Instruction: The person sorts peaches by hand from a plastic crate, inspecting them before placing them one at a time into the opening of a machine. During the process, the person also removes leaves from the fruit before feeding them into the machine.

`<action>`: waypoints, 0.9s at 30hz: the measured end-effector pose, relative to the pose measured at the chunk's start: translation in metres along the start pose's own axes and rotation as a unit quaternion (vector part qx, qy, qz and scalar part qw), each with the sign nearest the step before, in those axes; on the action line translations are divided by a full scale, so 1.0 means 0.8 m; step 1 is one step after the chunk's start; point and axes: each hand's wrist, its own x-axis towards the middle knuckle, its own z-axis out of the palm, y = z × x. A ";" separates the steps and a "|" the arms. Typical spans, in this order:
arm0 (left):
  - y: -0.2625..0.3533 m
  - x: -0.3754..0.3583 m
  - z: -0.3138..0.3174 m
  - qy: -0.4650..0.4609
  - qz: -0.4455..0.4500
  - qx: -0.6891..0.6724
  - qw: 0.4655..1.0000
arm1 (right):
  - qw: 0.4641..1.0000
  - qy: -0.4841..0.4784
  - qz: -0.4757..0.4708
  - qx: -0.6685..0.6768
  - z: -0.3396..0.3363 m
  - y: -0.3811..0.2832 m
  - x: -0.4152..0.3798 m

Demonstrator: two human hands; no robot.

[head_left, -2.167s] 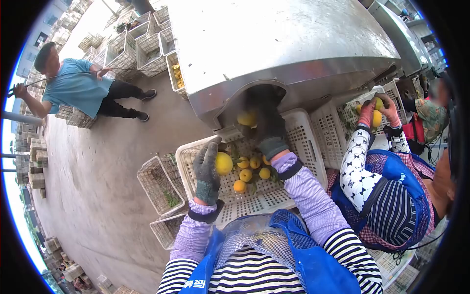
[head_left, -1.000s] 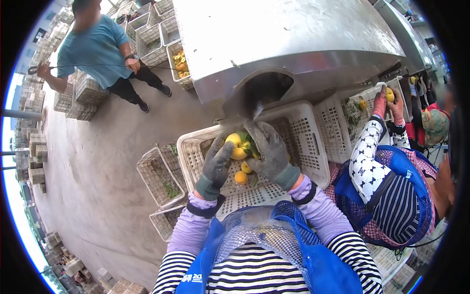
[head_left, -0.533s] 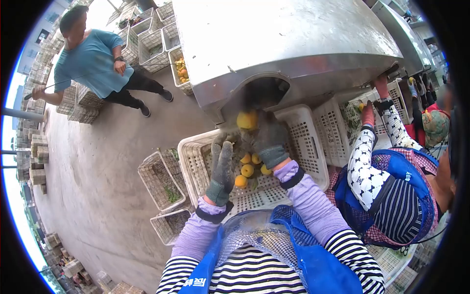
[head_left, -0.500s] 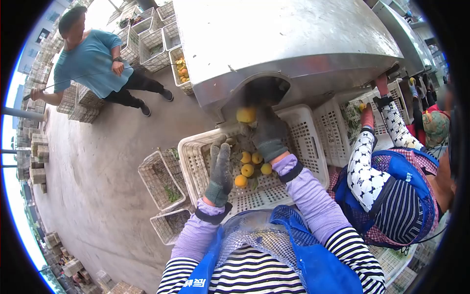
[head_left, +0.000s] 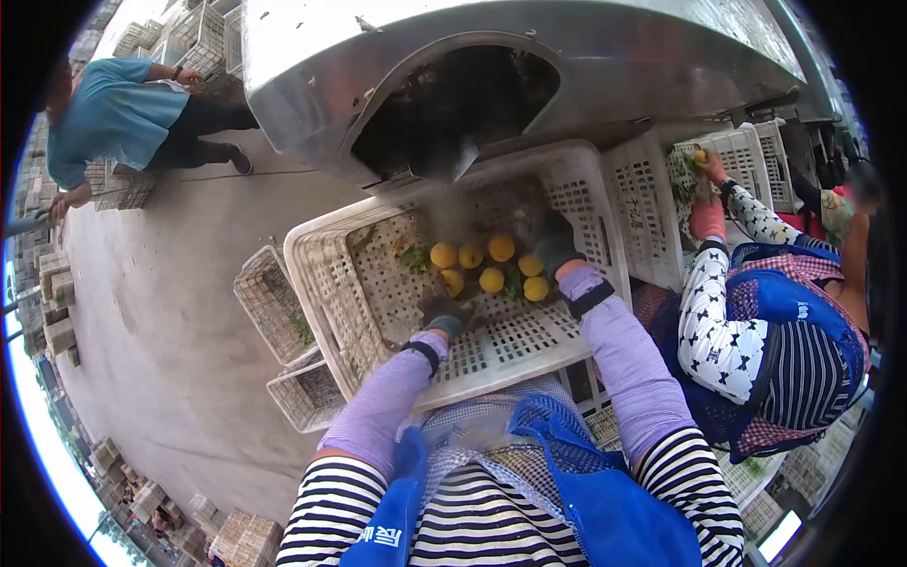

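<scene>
A white perforated plastic crate point(head_left: 491, 376) sits in front of me. Inside it lie several round yellow-orange fruits point(head_left: 501, 248), with green leaves point(head_left: 413, 259) among them. My left hand point(head_left: 446, 314), in a dark glove, is low in the crate just below the leftmost fruits, its fingers apart and nothing visible in them. At the right end of the fruits is my right hand point(head_left: 557, 242), also gloved. It is close beside the nearest fruit, but blur hides its fingers, so whether it holds anything cannot be made out.
A metal machine point(head_left: 605, 85) with a dark opening point(head_left: 458, 109) rises beyond the crate. To my right, a co-worker's pink-gloved hand point(head_left: 707, 219) is over another crate point(head_left: 742, 151). Smaller crates point(head_left: 274, 298) stand on the floor at left. A person in a blue shirt point(head_left: 123, 118) is farther off.
Both hands have moved down into the crate, away from the machine opening. The fruit that was by my right hand at the opening is gone from there, and more fruits lie in the crate. My view has shifted.
</scene>
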 end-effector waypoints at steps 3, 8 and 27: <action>0.031 -0.011 -0.006 0.131 0.045 0.124 0.983 | 0.995 0.007 -0.096 -0.040 0.134 0.071 0.019; -0.004 0.056 0.012 0.061 0.152 0.150 0.975 | 0.990 -0.130 0.046 -0.025 0.172 0.043 0.028; 0.119 -0.156 -0.296 -0.116 0.288 -0.559 0.769 | 0.941 -0.053 -0.193 0.273 -0.178 -0.124 -0.086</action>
